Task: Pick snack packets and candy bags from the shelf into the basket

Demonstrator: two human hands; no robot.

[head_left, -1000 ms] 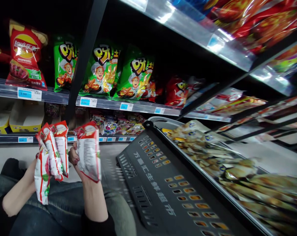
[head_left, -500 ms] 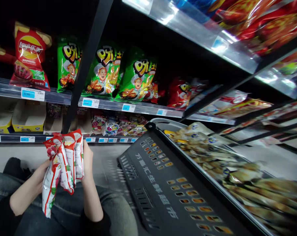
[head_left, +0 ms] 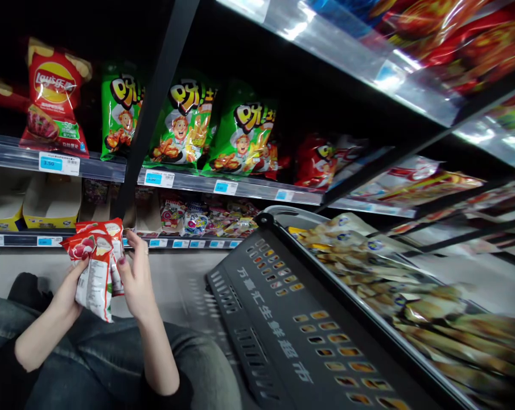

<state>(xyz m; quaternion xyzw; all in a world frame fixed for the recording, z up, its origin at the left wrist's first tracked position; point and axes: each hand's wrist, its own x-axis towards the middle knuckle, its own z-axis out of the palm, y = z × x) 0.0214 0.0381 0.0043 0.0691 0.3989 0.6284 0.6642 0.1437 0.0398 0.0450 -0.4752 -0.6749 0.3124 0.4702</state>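
Note:
In front of my lap I have a small stack of red-and-white snack packets (head_left: 95,273), with a red round fruit-like picture near the top. My left hand (head_left: 71,287) is closed round their left side and lower part, its thumb pressed on the front packet. At their right edge is my right hand (head_left: 138,279), its thumb and fingers apart. The right thumb tip touches or nearly touches the packets, which are not enclosed by those fingers. Some packets behind the front one are mostly hidden.
A dark grey shopping basket (head_left: 257,319) stands tilted to my right, beside many brown-and-clear packets (head_left: 432,307). Ahead, a shelf holds a red Lay's bag (head_left: 54,97) and green snack bags (head_left: 242,136). Below are open cardboard boxes (head_left: 52,205) and small candy packets (head_left: 197,219).
The packets, fanned out before, are now gathered closer together and raised more upright. My right hand has loosened from their right edge, and its fingers have spread.

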